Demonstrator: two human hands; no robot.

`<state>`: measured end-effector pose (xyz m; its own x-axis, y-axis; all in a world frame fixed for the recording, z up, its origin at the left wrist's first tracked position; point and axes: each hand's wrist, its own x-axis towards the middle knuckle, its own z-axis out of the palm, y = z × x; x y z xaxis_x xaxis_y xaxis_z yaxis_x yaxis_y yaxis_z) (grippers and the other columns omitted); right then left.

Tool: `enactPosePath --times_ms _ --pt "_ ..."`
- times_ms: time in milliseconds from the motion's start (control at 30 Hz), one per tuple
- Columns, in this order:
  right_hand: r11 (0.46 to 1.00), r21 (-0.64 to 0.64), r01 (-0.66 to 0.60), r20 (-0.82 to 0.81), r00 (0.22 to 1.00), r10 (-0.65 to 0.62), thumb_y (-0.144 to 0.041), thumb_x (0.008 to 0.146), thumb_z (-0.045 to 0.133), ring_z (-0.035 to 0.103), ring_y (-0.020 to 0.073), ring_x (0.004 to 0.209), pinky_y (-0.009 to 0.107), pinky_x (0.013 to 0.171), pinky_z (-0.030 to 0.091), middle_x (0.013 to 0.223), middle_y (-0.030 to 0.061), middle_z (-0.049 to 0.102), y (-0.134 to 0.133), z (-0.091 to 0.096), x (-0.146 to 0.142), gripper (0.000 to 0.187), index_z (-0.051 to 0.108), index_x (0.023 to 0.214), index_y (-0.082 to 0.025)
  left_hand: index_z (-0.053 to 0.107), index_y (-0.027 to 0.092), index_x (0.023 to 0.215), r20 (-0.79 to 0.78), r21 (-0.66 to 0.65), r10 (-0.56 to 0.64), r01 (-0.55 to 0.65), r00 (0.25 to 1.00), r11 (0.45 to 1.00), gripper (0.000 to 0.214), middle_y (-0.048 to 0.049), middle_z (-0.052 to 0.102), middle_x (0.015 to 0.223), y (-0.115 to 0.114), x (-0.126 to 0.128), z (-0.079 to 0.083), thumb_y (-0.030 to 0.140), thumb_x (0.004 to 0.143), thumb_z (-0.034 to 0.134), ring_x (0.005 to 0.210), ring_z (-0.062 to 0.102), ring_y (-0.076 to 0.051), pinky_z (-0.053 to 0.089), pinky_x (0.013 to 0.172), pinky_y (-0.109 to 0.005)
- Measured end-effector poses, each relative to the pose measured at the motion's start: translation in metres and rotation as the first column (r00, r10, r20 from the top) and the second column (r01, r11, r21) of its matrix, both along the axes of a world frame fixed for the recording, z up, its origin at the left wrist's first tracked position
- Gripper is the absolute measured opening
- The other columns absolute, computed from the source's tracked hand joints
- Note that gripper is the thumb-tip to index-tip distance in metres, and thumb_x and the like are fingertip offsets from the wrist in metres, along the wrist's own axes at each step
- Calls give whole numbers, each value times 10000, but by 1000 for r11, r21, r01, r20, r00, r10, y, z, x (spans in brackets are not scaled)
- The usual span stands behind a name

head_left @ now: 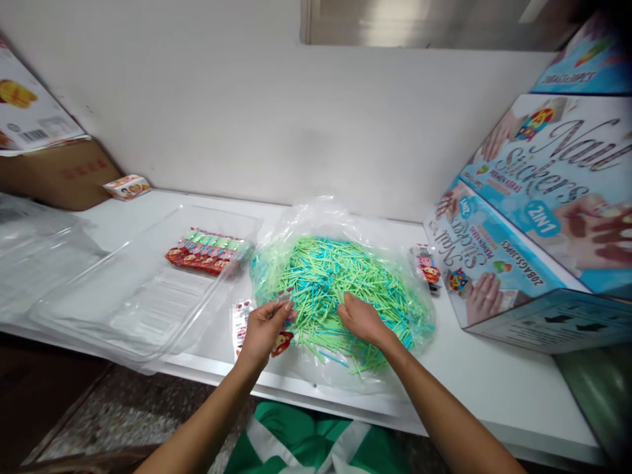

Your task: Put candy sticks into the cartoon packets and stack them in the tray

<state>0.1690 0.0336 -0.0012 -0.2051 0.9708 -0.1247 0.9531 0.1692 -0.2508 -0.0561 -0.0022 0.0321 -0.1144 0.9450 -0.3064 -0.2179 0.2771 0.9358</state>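
A heap of thin green and blue sticks point(336, 280) lies on an opened clear plastic bag point(316, 217) on the white table. My left hand point(264, 326) is closed on a small red and white sticker packet point(282, 341) at the heap's near left edge. My right hand point(363, 319) rests on the sticks, its fingers curled into the pile; what they grip is hidden. More sticker packets point(207, 253) lie in a row inside a clear plastic tray point(138, 299) to the left.
Blue "Nail Stickers" boxes point(538, 217) are stacked at the right, with a few packets point(428, 266) beside them. A brown carton point(54, 174) and a small box point(127, 187) stand at the back left. A white wall runs behind the table.
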Motion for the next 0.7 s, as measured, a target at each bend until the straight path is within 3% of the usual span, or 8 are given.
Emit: enactPosePath --times_ms 233,400,533,700 --pt "998 68 -18 -330 943 39 -245 931 282 537 171 667 270 620 362 788 58 590 18 2 8 161 426 945 -176 701 120 775 -87 303 48 -20 995 953 275 -38 685 659 77 37 3 378 681 698 607 605 -140 461 601 -252" --pt "993 115 -30 -556 826 89 -306 873 440 494 188 694 320 707 360 747 42 546 22 11 3 131 459 790 -206 697 144 702 -118 398 31 19 993 917 215 -16 665 644 118 88 0 358 693 679 628 595 -139 451 621 -245" --pt "994 97 51 -768 640 42 -392 858 475 494 174 633 333 682 396 660 8 519 29 26 -2 209 464 752 -212 692 148 754 -123 437 26 31 992 899 251 -20 675 717 120 110 -1 394 729 651 692 602 -146 451 655 -243" --pt "958 21 287 -966 254 -55 -499 944 91 569 172 764 342 688 460 799 30 542 31 34 -27 414 405 922 -230 593 167 946 89 362 175 -196 980 911 338 -75 665 986 96 114 -1 472 807 555 835 638 -158 485 693 -252"
